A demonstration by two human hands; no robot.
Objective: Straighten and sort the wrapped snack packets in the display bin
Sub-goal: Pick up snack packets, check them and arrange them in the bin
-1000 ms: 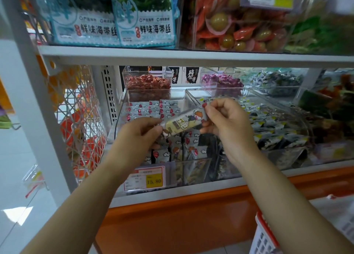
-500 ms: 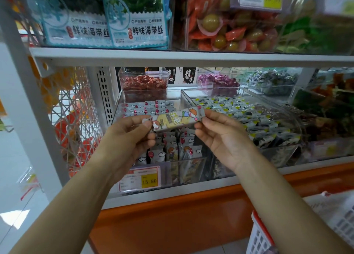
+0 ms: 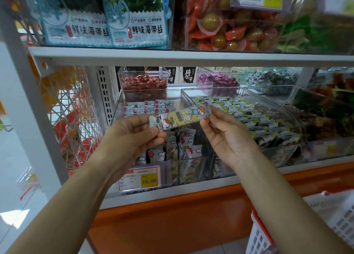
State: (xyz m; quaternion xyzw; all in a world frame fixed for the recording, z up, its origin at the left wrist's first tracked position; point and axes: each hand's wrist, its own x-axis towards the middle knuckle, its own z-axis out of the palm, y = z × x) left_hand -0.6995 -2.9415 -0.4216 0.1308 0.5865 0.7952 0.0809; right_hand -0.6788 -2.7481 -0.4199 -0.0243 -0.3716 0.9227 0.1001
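I hold one long wrapped snack packet (image 3: 181,116), silver and yellow with cartoon figures, stretched level above the clear display bin (image 3: 189,169). My left hand (image 3: 136,134) pinches its left end between thumb and fingers. My right hand (image 3: 224,133) pinches its right end. Below it, several matching packets (image 3: 172,150) stand crookedly at the bin's front, and a neater row (image 3: 147,108) lies flat at the back.
A neighbouring clear bin (image 3: 291,123) on the right holds several black-and-yellow packets. Small tubs of red (image 3: 144,85) and purple (image 3: 218,81) sweets stand behind. A shelf edge (image 3: 191,57) runs overhead. A price tag (image 3: 139,178) fronts the bin. A white basket (image 3: 306,227) stands at lower right.
Both hands turned palm-up while keeping their pinch on the packet. The packet rose slightly and levelled out, and its printed face now shows towards me.
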